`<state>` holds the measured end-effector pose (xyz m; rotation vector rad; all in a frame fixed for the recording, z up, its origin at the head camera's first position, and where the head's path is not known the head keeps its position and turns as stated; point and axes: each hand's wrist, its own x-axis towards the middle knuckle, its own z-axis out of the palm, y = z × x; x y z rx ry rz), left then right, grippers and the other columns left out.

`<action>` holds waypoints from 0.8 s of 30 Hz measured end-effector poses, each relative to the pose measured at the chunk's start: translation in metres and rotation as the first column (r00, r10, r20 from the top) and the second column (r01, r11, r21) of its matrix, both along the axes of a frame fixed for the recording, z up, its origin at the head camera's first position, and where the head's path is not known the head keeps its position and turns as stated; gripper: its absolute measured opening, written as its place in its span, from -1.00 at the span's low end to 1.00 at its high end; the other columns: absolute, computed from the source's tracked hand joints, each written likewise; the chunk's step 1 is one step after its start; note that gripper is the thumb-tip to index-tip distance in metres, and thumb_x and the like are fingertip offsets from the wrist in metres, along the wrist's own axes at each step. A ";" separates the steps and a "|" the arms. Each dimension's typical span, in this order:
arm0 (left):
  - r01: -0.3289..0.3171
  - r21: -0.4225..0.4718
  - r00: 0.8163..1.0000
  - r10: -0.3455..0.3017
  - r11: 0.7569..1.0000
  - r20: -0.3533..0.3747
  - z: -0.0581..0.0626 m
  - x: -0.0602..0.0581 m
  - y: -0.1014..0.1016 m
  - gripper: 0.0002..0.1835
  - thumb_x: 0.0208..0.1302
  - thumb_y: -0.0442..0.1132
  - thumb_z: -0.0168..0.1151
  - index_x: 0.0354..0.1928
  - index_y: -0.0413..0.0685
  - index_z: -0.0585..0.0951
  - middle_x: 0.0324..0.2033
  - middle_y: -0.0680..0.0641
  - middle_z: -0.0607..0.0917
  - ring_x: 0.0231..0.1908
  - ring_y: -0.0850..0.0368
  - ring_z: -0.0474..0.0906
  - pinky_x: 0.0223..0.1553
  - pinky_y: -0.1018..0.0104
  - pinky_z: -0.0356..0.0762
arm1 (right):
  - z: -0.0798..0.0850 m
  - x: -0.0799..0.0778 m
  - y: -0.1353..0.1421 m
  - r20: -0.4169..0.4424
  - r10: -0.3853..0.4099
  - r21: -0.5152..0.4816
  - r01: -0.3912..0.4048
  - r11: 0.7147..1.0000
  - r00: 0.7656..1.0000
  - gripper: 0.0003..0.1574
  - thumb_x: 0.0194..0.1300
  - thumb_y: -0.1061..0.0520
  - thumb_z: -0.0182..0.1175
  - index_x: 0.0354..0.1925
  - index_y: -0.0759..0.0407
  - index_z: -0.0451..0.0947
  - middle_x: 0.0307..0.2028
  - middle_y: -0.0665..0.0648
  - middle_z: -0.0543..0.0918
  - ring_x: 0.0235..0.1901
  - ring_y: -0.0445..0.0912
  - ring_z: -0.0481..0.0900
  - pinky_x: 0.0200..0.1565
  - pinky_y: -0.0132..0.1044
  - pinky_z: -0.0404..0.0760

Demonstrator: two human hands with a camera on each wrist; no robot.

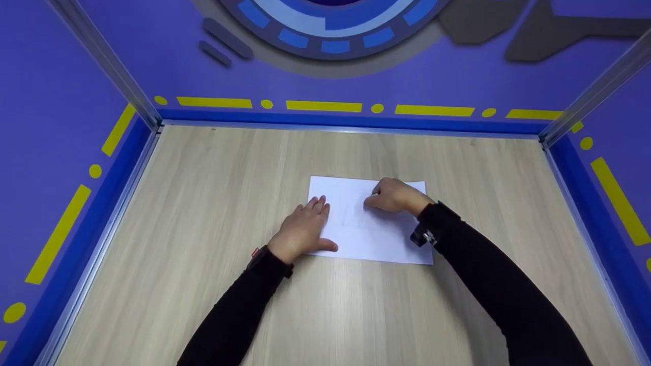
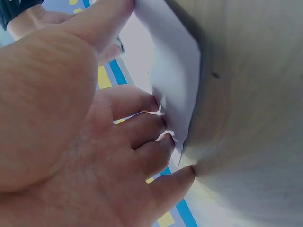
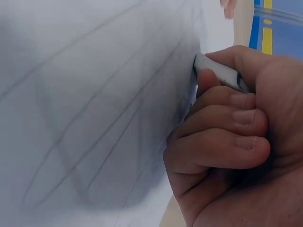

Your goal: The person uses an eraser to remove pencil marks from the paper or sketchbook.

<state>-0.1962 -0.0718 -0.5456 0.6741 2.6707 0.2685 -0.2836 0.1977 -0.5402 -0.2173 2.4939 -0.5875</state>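
Note:
A white sheet of paper [image 1: 376,244] lies on the wooden table, and in the right wrist view it bears several thin grey pencil lines. My left hand [image 1: 302,229] presses the sheet's left side with fingers extended and thumb spread near the front edge. In the left wrist view the fingertips [image 2: 163,142] touch the paper's edge, which bends up slightly. My right hand [image 1: 391,195] is over the upper right of the sheet with fingers curled. Between thumb and forefinger it pinches a small white eraser [image 3: 220,71] against the paper; the hand hides it in the head view.
The pale wooden table [image 1: 213,203] is bounded by purple panels [image 1: 346,86] with yellow dashes at the back and both sides. Metal rails [image 1: 356,130] run along the table's edges. Black sleeves and wrist-worn cameras [image 1: 424,236] cover both forearms.

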 end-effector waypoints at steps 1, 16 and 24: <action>-0.002 0.000 1.000 0.002 1.000 0.005 0.000 0.000 0.000 0.19 0.36 0.32 0.50 0.74 -0.27 0.20 0.77 -0.27 0.14 0.78 -0.19 0.05 0.74 -0.18 0.17 | 0.000 0.000 0.004 0.002 -0.005 -0.004 0.005 1.000 1.000 -0.42 0.40 -0.14 0.30 -0.69 -0.04 0.36 -0.66 -0.13 0.21 -0.53 -0.14 0.23 -0.44 -0.27 0.20; -0.016 0.025 0.999 0.015 1.000 0.029 0.000 0.000 -0.001 0.19 0.36 0.30 0.51 0.74 -0.27 0.18 0.78 -0.27 0.11 0.79 -0.18 0.02 0.75 -0.20 0.13 | -0.002 0.013 0.073 0.019 -0.098 -0.019 0.098 0.995 0.995 -0.41 0.40 -0.13 0.32 -0.66 -0.05 0.28 -0.61 -0.13 0.15 -0.53 -0.16 0.17 -0.42 -0.28 0.12; -0.010 0.022 0.999 0.009 1.000 0.033 0.000 0.000 0.000 0.20 0.36 0.31 0.50 0.74 -0.27 0.17 0.78 -0.27 0.09 0.79 -0.20 0.00 0.75 -0.21 0.12 | 0.000 0.020 0.089 0.015 -0.126 -0.030 0.126 0.992 0.992 -0.39 0.40 -0.11 0.30 -0.67 -0.06 0.23 -0.64 -0.13 0.17 -0.57 -0.18 0.18 -0.44 -0.29 0.15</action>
